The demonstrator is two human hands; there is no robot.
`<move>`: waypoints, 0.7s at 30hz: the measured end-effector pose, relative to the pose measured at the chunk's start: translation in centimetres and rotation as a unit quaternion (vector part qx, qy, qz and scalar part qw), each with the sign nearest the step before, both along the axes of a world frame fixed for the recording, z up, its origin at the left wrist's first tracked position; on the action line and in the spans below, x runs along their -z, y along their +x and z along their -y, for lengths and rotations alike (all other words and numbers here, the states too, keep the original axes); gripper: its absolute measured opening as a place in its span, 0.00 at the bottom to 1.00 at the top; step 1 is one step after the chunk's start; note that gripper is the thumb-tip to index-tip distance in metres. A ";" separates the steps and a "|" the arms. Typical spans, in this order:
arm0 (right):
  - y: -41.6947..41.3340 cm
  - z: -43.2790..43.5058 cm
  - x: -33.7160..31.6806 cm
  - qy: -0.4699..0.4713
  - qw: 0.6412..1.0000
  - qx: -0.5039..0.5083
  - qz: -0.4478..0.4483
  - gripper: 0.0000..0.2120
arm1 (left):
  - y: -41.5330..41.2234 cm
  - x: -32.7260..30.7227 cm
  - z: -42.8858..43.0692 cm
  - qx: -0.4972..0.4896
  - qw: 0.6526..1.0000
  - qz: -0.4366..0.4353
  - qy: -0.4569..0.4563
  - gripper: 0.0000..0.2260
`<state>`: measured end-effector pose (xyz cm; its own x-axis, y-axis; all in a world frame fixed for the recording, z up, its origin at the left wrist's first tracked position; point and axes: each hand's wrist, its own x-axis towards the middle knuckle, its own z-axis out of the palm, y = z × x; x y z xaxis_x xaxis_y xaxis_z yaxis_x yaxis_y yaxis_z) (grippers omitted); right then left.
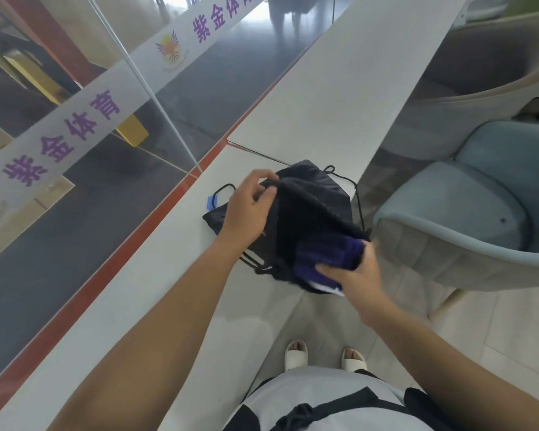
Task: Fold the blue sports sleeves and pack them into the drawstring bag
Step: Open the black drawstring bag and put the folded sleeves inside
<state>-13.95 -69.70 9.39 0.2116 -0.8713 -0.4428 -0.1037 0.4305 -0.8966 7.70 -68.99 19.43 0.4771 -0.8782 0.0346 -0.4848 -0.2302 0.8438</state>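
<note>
A black drawstring bag (305,206) lies on the narrow white counter (175,275) with its mouth facing me. My left hand (249,209) pinches the upper rim of the mouth and lifts it. The folded blue sports sleeves (327,259) sit partly inside the opening, with a white band showing at their lower edge. My right hand (355,275) grips the sleeves at their near end, at the counter's right edge. The bag's black cords trail off behind it and over the edge.
A glass wall with a white lettered band (84,116) runs along the counter's left side behind an orange strip. A blue-grey armchair (467,213) stands close on the right. My feet in white slippers (324,357) stand on the tiled floor below.
</note>
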 end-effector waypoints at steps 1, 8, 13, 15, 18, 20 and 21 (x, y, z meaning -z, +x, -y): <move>-0.1 -0.6 0.4 -0.043 0.996 -0.057 -0.049 0.38 | 0.0 -0.7 0.6 -0.010 1.000 0.003 -0.006 0.07; -1.7 -0.3 0.7 -0.120 0.973 -0.119 -0.155 0.40 | 2.0 -3.1 1.7 0.088 0.960 0.248 0.094 0.13; -2.5 0.9 -0.1 -0.160 0.963 -0.127 -0.177 0.41 | 1.6 -2.7 1.9 0.221 0.914 0.254 0.227 0.30; -2.5 1.2 -0.4 -0.177 0.962 -0.117 -0.172 0.40 | 1.2 -2.4 2.6 0.274 0.894 0.225 0.275 0.39; -1.7 1.5 -0.8 -0.194 0.959 -0.126 -0.163 0.42 | 0.4 -2.7 3.6 0.316 0.889 0.148 0.296 0.46; -0.3 1.6 -0.8 -0.190 0.963 -0.125 -0.148 0.45 | 0.0 -3.0 4.2 0.327 0.889 0.128 0.293 0.47; 0.5 1.7 -0.7 -0.179 0.968 -0.115 -0.132 0.45 | -0.3 -3.3 4.4 0.332 0.889 0.122 0.290 0.47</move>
